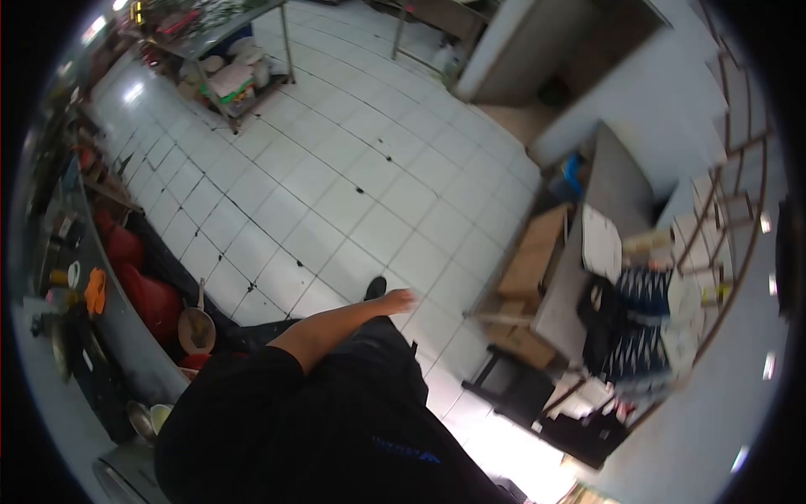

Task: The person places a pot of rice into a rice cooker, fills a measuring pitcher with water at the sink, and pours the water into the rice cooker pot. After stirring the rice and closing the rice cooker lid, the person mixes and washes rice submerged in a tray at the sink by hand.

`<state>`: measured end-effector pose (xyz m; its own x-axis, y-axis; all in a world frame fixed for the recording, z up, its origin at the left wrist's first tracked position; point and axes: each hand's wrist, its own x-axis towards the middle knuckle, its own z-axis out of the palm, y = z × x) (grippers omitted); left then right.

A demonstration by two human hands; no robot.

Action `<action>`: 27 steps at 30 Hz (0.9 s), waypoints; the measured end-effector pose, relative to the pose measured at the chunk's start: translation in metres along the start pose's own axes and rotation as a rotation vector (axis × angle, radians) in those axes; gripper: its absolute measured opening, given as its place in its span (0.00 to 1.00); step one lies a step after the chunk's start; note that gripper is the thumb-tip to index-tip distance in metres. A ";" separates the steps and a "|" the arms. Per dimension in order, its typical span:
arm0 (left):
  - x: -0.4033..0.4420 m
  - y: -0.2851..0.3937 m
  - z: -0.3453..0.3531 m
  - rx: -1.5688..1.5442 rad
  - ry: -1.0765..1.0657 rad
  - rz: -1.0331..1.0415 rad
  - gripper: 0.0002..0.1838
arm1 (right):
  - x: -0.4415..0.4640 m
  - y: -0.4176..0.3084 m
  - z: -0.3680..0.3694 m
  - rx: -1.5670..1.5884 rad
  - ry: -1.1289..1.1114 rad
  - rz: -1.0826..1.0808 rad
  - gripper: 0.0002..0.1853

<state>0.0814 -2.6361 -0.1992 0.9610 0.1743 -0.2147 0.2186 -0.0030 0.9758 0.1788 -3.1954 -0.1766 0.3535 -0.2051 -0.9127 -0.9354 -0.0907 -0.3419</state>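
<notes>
My left hand (400, 301) reaches out in front of my body, over the tiled floor (336, 193). Its fingers look partly curled, but blur hides how closed they are, and I see nothing held in it. A dark shoe (375, 288) shows just beside the wrist. My right hand is out of the picture. To my left, a frying pan (197, 329) with brownish residue stands by a red rounded object (151, 294) below the metal counter (126, 315).
An orange cloth (95, 291) hangs at the counter on the left. On the right are a table (600, 181) with cardboard boxes (533, 252) beneath it, a dark stool (512, 382) and a metal rack (739, 160). A metal table (227, 34) stands farther back, near a doorway (579, 59).
</notes>
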 end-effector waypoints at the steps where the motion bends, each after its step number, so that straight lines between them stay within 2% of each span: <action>1: -0.016 -0.040 -0.046 0.649 0.112 -0.002 0.13 | 0.005 -0.031 0.035 0.000 -0.007 0.021 0.16; 2: -0.071 -0.082 -0.091 1.011 0.018 -0.264 0.14 | 0.011 -0.063 0.071 0.012 -0.014 0.035 0.17; 4: -0.183 -0.161 -0.167 1.056 0.157 -0.526 0.09 | 0.028 -0.133 0.166 0.051 -0.044 0.031 0.17; 5: -0.230 -0.167 -0.203 1.072 0.222 -0.659 0.07 | 0.038 -0.170 0.226 0.081 -0.070 0.026 0.17; 6: -0.256 -0.140 -0.234 0.411 0.312 -0.856 0.06 | 0.048 -0.211 0.297 0.131 -0.104 0.013 0.17; 7: -0.286 -0.092 -0.265 -0.174 0.527 -1.056 0.07 | 0.054 -0.252 0.378 0.196 -0.156 0.002 0.18; 9: -0.331 -0.045 -0.301 -0.568 0.890 -0.516 0.10 | 0.035 -0.318 0.557 0.252 -0.319 -0.075 0.18; 10: -0.354 -0.046 -0.325 -1.017 0.930 -0.343 0.10 | 0.000 -0.340 0.651 0.182 -0.447 -0.183 0.18; 11: -0.365 -0.052 -0.343 -1.459 0.934 -0.138 0.11 | -0.064 -0.349 0.735 -0.009 -0.574 -0.393 0.17; 13: -0.341 0.007 -0.344 -0.752 1.602 -0.357 0.14 | -0.149 -0.356 0.879 -0.434 -0.860 -0.810 0.13; 14: -0.370 -0.047 -0.354 -1.079 1.419 0.004 0.15 | -0.179 -0.354 0.937 -0.588 -1.028 -0.946 0.13; 15: -0.337 -0.006 -0.340 -0.673 1.687 -0.285 0.13 | -0.197 -0.351 0.984 -0.743 -1.181 -1.081 0.13; 16: -0.309 -0.035 -0.336 -0.819 2.026 -0.094 0.13 | -0.218 -0.342 1.018 -0.751 -1.218 -0.924 0.13; 17: -0.307 -0.076 -0.329 -1.017 1.987 0.170 0.13 | -0.232 -0.337 1.043 -0.756 -1.247 -0.758 0.13; 18: -0.276 -0.079 -0.326 -1.356 2.147 -0.078 0.13 | -0.222 -0.332 1.064 -0.767 -1.128 -0.701 0.14; 19: -0.244 -0.081 -0.334 -1.746 2.208 -0.145 0.13 | -0.194 -0.319 1.079 -0.778 -1.012 -0.643 0.15; 20: -0.204 -0.071 -0.343 -1.859 2.059 -0.293 0.11 | -0.165 -0.318 1.076 -0.898 -0.924 -0.595 0.17; 21: -0.174 -0.062 -0.357 -1.959 1.891 -0.422 0.10 | -0.117 -0.316 1.063 -1.028 -0.900 -0.700 0.19; 22: -0.148 -0.057 -0.377 -1.251 1.745 -0.071 0.11 | -0.071 -0.321 1.038 -1.095 -0.858 -0.532 0.19; 23: -0.120 -0.053 -0.401 -0.659 1.648 0.396 0.16 | -0.034 -0.329 1.018 -1.086 -0.689 -0.310 0.19; 25: -0.055 -0.077 -0.525 -1.905 1.716 -0.293 0.18 | -0.050 -0.369 0.970 -0.872 -0.443 -0.062 0.19; 26: -0.024 -0.063 -0.591 -1.622 1.760 -0.471 0.21 | -0.058 -0.392 0.952 -0.749 -0.382 -0.026 0.19; 27: 0.012 -0.052 -0.651 -1.483 1.711 -0.486 0.24 | -0.054 -0.406 0.940 -0.630 -0.268 -0.088 0.19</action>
<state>-0.0286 -1.9924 -0.2254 -0.2516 0.3177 -0.9142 -0.6865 0.6073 0.4000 0.5277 -2.2319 -0.1990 0.3368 0.0697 -0.9390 -0.6887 -0.6618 -0.2961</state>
